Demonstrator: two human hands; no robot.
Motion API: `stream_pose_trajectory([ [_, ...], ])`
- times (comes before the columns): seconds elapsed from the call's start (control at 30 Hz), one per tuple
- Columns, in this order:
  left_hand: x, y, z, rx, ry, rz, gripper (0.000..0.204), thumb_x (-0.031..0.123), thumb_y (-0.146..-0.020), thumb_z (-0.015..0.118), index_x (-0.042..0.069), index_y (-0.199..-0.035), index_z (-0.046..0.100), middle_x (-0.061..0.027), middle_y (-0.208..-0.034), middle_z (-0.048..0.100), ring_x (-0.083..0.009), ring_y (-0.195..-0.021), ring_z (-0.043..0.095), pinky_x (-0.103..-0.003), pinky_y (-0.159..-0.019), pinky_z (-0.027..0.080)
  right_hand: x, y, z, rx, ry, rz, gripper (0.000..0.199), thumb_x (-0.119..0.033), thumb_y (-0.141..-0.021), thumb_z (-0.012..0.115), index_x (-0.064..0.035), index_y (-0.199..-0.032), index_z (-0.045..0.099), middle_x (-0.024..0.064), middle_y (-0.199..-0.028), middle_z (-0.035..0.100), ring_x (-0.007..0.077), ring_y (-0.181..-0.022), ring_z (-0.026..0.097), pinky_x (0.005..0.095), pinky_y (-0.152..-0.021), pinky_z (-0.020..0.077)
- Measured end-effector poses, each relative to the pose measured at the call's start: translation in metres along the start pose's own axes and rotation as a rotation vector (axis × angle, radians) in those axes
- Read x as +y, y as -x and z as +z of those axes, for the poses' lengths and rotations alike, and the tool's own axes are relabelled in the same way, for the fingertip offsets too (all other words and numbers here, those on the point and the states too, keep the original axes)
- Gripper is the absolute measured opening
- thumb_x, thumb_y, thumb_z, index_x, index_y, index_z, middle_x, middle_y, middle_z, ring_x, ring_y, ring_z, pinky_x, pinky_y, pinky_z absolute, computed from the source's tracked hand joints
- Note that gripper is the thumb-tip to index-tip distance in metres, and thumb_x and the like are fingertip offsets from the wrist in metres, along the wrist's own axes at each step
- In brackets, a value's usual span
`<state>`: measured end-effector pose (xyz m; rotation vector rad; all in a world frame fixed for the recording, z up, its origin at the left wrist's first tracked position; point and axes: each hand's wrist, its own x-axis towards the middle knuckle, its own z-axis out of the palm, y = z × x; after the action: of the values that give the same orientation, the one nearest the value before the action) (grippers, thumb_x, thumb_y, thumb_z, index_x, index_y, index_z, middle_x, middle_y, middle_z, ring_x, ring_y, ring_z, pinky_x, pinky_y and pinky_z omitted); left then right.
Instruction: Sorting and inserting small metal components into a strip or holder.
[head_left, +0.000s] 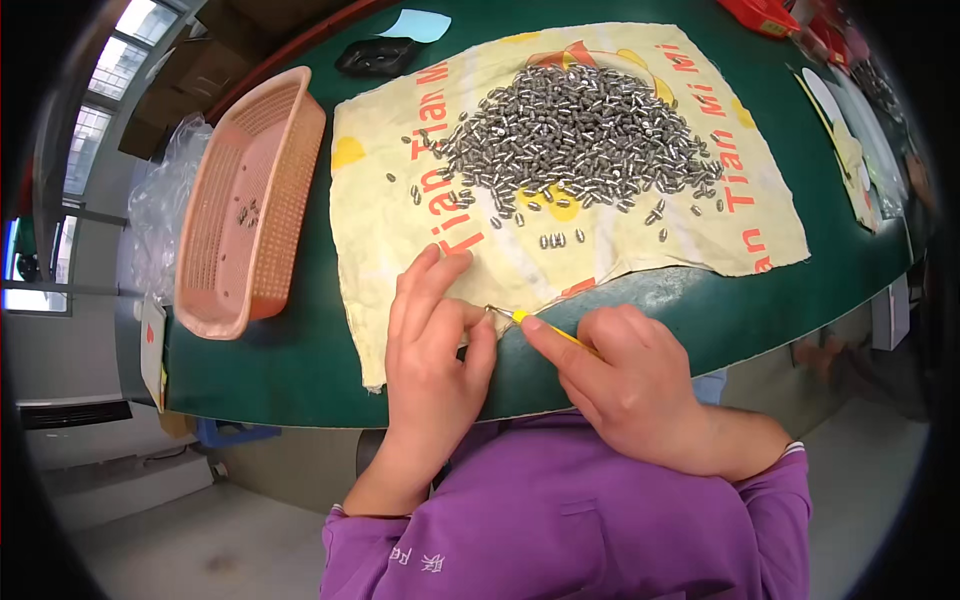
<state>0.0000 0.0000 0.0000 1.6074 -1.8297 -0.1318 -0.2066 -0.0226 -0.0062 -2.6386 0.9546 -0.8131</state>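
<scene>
My left hand (pixel 432 352) is over the near edge of the cloth, thumb and forefinger pinched on a small metal piece (pixel 489 309) that mostly hides between the fingertips. My right hand (pixel 640 385) grips a thin tool with a yellow handle (pixel 519 316). The tool's slim metal tip meets the piece at my left fingertips. Beyond both hands, a large heap of small silver and dark barrel-shaped metal pieces (pixel 580 130) lies on a pale yellow cloth (pixel 375 260) with red printing. Several loose pieces (pixel 552 241) sit in a short row between the heap and my hands.
A pink plastic basket (pixel 215 325) with a few small pieces inside stands at the left of the green table (pixel 300 390). Clear plastic bags (pixel 165 200) lie beyond it. At the back are a black plastic item (pixel 378 57) and a light blue sheet (pixel 416 25).
</scene>
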Motion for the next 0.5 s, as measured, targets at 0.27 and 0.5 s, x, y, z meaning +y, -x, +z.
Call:
stream_pose_trajectory([
  [0.27,-0.0013,-0.0018,-0.0004,0.010,-0.008,0.003,0.014,-0.007,-0.080,0.073,-0.001,-0.081,0.061,-0.0179,-0.133,0.065,-0.0403,-0.135,0.056,-0.044,-0.106,0.049,0.0033,-0.0009,0.0041,0.074,-0.008,0.001,0.049,-0.013,-0.081,0.065,-0.0154,-0.130,0.070,0.0014,-0.086,0.046,0.0187,-0.076,0.052,0.0320,-0.060,0.0420],
  [0.5,0.0002,-0.0018,0.0014,0.002,0.006,0.004,0.013,-0.007,-0.080,0.073,-0.001,-0.082,0.061,-0.0180,-0.133,0.065,-0.0401,-0.135,0.057,-0.044,-0.106,0.050,0.0014,-0.0015,0.0011,0.056,0.014,0.019,0.049,-0.013,-0.082,0.063,-0.0158,-0.131,0.070,0.0017,-0.085,0.046,0.0189,-0.076,0.052,0.0322,-0.059,0.0420],
])
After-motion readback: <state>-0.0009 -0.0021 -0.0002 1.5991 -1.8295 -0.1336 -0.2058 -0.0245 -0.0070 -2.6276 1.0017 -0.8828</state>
